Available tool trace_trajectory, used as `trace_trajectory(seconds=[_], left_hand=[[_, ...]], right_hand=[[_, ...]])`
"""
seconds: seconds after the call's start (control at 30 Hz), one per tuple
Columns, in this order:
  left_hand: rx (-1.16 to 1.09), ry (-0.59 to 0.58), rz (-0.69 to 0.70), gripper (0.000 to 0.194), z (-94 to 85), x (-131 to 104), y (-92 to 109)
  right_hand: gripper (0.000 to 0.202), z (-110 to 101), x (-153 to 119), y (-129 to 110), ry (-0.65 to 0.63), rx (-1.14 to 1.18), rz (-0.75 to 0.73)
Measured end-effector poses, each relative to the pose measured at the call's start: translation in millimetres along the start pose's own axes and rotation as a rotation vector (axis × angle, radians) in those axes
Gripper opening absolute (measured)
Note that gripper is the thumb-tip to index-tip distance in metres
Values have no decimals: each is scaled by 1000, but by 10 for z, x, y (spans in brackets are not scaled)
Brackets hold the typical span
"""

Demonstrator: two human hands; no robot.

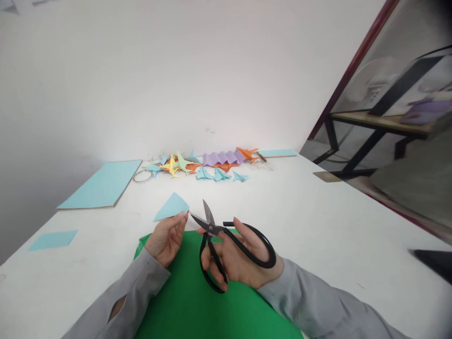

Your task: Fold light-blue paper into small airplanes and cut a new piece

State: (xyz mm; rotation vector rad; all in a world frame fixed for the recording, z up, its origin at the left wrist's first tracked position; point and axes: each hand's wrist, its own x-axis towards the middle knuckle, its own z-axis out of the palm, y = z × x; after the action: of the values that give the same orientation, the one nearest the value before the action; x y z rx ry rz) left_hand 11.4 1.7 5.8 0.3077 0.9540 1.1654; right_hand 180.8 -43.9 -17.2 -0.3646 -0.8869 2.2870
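Note:
A folded piece of light blue paper (pixel 172 207) is pinched between the thumb and fingers of my left hand (pixel 169 238), its tip pointing up and away. My right hand (pixel 235 259) grips a pair of scissors (pixel 211 227) with large black loop handles. Their dark metal blades are spread apart and point up and to the left. The lower blade tip is close to the right corner of the paper; no cut shows. Below both hands lies a green sheet (pixel 197 301) at the near edge of the white table (pixel 318 221).
A light blue sheet stack (pixel 102 183) lies at left, with a smaller blue piece (pixel 52 240) nearer. Along the wall are folded paper figures (pixel 176 163), a pleated purple paper (pixel 224 158), small blue planes (pixel 221 175) and a ring (pixel 142 176). A dark-framed shelf (pixel 381 122) stands at right.

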Motion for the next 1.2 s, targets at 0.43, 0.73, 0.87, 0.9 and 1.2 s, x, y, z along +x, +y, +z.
trace_trajectory(seconds=[0.43,0.73,0.87,0.9,1.2], left_hand=[[84,-31,55,19,11,2,-46],[156,-28,187,20,3,17,-62],[188,-45,198,18,5,-2,-75],[204,-61,201,17,5,-13,-83],[212,-184,102,13,27,-113,-120]], right_hand=[[63,63,-5,45,58,-69,-68],[65,54,2,48,54,-74,-44],[63,32,13,72,78,-78,-66],[64,25,17,77,84,-75,-69],[58,55,23,63,104,-58,-70]])
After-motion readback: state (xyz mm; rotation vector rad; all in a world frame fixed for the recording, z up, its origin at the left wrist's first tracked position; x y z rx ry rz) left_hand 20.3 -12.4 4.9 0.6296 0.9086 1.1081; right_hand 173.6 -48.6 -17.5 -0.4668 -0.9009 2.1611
